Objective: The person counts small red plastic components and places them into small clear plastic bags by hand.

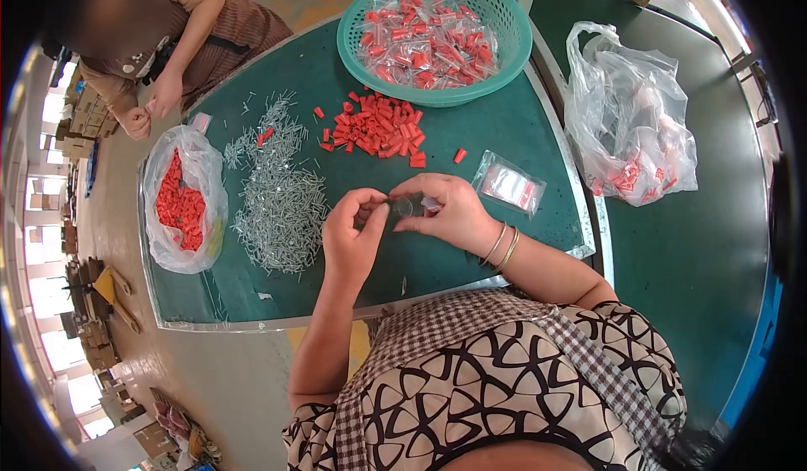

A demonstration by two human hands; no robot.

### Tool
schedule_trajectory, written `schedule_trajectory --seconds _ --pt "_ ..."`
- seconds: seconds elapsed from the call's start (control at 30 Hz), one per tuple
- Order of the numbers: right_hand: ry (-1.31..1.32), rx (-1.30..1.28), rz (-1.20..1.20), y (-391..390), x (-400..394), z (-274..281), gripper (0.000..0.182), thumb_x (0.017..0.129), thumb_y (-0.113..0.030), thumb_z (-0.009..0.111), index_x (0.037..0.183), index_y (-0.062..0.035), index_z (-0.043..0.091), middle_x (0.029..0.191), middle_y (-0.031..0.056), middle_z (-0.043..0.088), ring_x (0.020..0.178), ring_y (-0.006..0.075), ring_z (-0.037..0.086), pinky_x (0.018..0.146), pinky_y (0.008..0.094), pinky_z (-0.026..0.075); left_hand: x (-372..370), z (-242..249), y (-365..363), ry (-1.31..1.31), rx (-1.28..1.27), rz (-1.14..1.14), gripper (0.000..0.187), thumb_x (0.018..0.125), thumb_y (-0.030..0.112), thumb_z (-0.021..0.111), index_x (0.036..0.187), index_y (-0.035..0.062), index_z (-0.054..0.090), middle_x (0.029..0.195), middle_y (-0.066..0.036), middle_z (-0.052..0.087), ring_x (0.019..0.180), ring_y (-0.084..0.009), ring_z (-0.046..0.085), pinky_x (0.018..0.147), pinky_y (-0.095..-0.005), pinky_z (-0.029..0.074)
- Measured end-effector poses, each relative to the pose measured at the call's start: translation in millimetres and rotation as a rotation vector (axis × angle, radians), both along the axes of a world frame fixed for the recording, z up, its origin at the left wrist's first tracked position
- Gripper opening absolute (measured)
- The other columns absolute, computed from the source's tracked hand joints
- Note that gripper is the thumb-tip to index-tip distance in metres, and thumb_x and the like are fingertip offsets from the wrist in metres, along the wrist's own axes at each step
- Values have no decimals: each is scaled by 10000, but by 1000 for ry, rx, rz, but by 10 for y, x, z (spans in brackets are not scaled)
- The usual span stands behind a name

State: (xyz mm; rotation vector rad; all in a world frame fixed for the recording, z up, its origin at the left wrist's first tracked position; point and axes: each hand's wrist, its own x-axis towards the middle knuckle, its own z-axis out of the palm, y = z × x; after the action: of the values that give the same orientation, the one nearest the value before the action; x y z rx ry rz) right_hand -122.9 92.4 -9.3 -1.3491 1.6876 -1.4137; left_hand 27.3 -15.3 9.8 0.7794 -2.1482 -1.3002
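Between my two hands is a small clear plastic bag [406, 208]. My left hand [355, 229] pinches its left edge between thumb and fingertips. My right hand [450, 210] has its fingers and thumb curled around the right side, with a pale bit of film showing by the palm. What lies inside the bag I cannot make out. Just beyond my hands is a heap of red plastic caps [378, 126], with one loose red cap [460, 156] apart from it. Left of my hands spreads a pile of metal screws [282, 210]. A stack of flat clear bags [509, 187] lies near my right hand.
A green basket [349, 66] full of bagged red pieces stands at the far edge. A white bag of red pieces [214, 156] sits at the left. On the right-hand surface rests a plastic carrier bag [630, 126]. Another person [189, 34] works across the table's left corner.
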Motion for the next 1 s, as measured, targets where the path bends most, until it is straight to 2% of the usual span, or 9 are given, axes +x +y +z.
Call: schedule_trajectory --seconds 0.07,0.17,0.2,0.37,0.4,0.5,0.73,0.83,1.0 --pt "-86 46 2 5 1 20 401 715 -179 827 1074 -82 678 939 62 679 784 181 651 683 288 532 32 59 -21 50 -376 -88 206 792 -61 639 968 43 661 848 -76 621 721 -201 613 628 -305 486" --pt "-131 67 11 -12 3 -2 383 726 -179 824 1069 -80 686 938 57 680 774 177 638 681 284 521 64 108 29 -109 -481 -205 261 750 -58 643 967 84 675 903 -91 571 813 -296 600 671 -373 493" --pt "-126 69 17 -13 13 -17 376 728 -179 823 1065 -80 688 940 54 680 769 175 633 678 285 518 59 83 38 -188 -462 -213 270 728 -30 672 957 111 687 911 -74 547 841 -288 596 693 -393 496" --pt "-161 178 79 -29 -18 -7 393 705 -189 837 1060 -89 701 951 26 691 707 123 582 657 271 502 97 -54 -56 -167 -501 -250 242 705 13 728 915 131 701 921 -61 552 835 -267 594 693 -387 502" --pt "-146 164 90 -36 -12 -36 445 697 -184 852 1097 -74 691 941 18 692 688 81 546 643 250 490 105 -54 -48 -155 -496 -250 244 698 10 733 906 134 702 927 -58 553 829 -264 589 690 -383 502" --pt "-484 96 210 -58 8 -186 482 704 -169 859 1132 -47 674 920 13 682 708 52 536 632 229 480 104 -17 -61 -131 -514 -250 265 671 6 747 890 151 706 947 -47 551 809 -253 565 687 -370 495" --pt "-425 152 280 -40 -84 -159 493 703 -172 871 1132 -34 670 902 0 667 740 33 546 623 213 470 172 -65 -93 -118 -586 -266 306 613 19 764 868 178 705 942 -31 524 839 -247 516 721 -374 454" --pt "-425 123 319 -42 -56 -200 483 703 -173 873 1122 -38 675 892 -7 662 733 26 541 608 210 463 143 -34 -80 -41 -596 -279 283 623 21 753 855 173 700 927 -29 509 863 -249 516 747 -379 450" --pt "-409 119 337 -52 -57 -170 471 685 -164 878 1106 -64 691 886 -10 656 715 30 545 593 200 468 153 2 -85 -64 -533 -298 222 654 29 746 826 163 703 936 -29 510 887 -248 517 799 -373 447"
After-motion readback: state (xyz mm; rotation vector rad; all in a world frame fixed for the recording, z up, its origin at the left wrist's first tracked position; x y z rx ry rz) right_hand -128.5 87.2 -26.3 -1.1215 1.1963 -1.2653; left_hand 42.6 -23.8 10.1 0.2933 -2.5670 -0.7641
